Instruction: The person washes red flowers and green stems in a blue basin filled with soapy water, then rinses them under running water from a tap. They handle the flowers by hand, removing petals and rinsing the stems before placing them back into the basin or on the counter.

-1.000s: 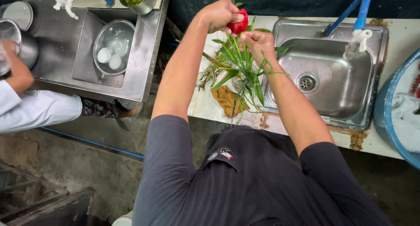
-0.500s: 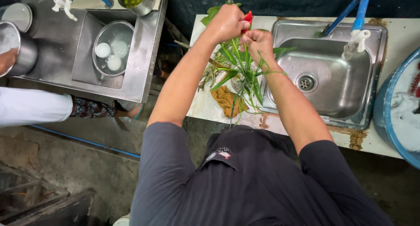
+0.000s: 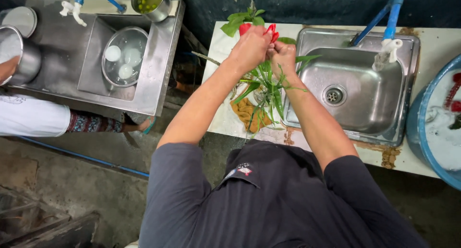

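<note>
The person is working a red chili [image 3: 271,31] between both hands, seemingly plucking or splitting it; the next move calls for a firm pinch and a short pull apart. The left hand [image 3: 252,47] is closing tightly around the chili, whose tips are poking out above the knuckles. The right hand [image 3: 283,53], touching the left, is pinching shut on it too. Green leafy stalks [image 3: 266,89] are lying just below the grip.

The person wears a dark charcoal short-sleeved shirt [image 3: 269,205]; a small red, white and blue emblem [image 3: 241,170] sits near its collar; forearms and both hands are bare.
</note>
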